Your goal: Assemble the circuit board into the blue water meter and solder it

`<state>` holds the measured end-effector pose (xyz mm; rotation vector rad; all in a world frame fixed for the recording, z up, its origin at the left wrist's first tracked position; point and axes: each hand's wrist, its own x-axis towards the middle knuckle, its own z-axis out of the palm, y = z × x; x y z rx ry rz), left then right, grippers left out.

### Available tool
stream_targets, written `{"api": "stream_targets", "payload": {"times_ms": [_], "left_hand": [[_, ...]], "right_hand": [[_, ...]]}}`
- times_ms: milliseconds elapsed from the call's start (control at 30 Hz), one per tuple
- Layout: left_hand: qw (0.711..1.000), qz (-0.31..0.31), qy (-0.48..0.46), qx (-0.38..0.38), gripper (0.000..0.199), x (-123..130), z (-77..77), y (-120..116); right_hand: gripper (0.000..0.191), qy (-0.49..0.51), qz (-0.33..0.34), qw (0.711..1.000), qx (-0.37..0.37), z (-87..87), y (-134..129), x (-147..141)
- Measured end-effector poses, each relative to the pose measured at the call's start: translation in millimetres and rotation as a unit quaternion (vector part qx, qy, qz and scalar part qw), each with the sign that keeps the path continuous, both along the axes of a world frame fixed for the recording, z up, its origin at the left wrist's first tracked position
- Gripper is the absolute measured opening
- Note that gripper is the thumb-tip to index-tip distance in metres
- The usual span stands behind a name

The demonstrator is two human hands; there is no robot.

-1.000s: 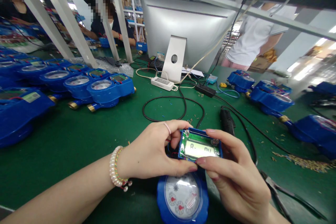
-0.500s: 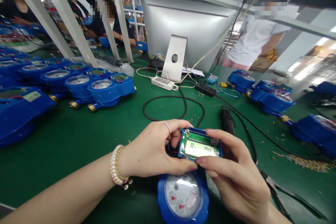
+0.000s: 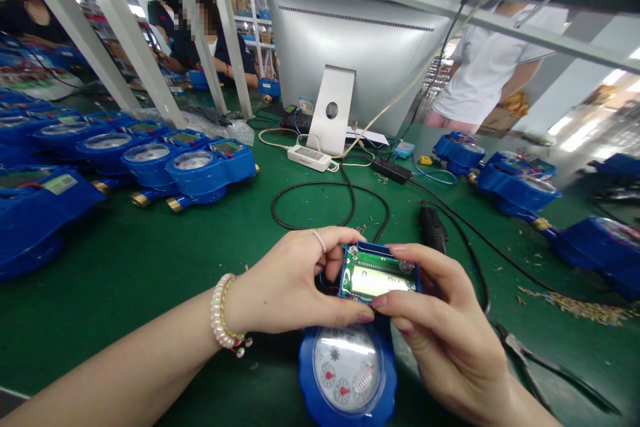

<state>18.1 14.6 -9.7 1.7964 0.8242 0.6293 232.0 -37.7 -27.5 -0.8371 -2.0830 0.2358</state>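
Observation:
A green circuit board with a lit display (image 3: 370, 280) sits in a blue housing at the top of a water meter (image 3: 347, 373). My left hand (image 3: 295, 280) grips the housing's left side, thumb along the lower edge and fingers at the top corner. My right hand (image 3: 445, 320) holds the right side, one finger on the upper edge and another at the lower edge of the board. The meter's round dial with red pointers faces up below my hands. Thin red and dark wires show beside the board, partly hidden behind my left hand.
Rows of blue water meters (image 3: 210, 170) stand on the left, more (image 3: 517, 180) on the right. A monitor (image 3: 360, 40) rises behind black cables. Pliers (image 3: 530, 353), a black-handled tool (image 3: 433, 227) and a pile of small screws (image 3: 575, 307) lie at right. People are beyond.
The characters on the display look fainter and less complete now. My hands keep their hold with only a slight shift. A person at the back left has moved right.

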Motion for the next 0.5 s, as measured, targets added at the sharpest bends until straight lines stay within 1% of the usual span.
{"api": "stream_targets", "payload": {"times_ms": [133, 267, 400, 500], "left_hand": [[1.0, 0.001, -0.002, -0.002, 0.064, -0.9, -1.2, 0.8], [1.0, 0.012, 0.003, 0.003, 0.071, -0.1, -2.6, -0.3], [0.996, 0.053, 0.031, 0.065, 0.069, 4.1, -3.2, -4.6], [0.99, 0.074, 0.051, 0.106, 0.066, 7.1, -4.1, -8.2]], "right_hand": [[0.022, -0.003, 0.002, 1.0, -0.005, -0.2, -0.6, 0.4], [0.02, 0.011, -0.004, 1.0, -0.008, -0.6, -0.6, -0.6], [0.019, 0.025, -0.011, 1.0, -0.014, -0.9, -1.3, -1.4], [0.02, 0.042, -0.017, 0.998, -0.039, -2.0, -2.8, -0.3]]}}
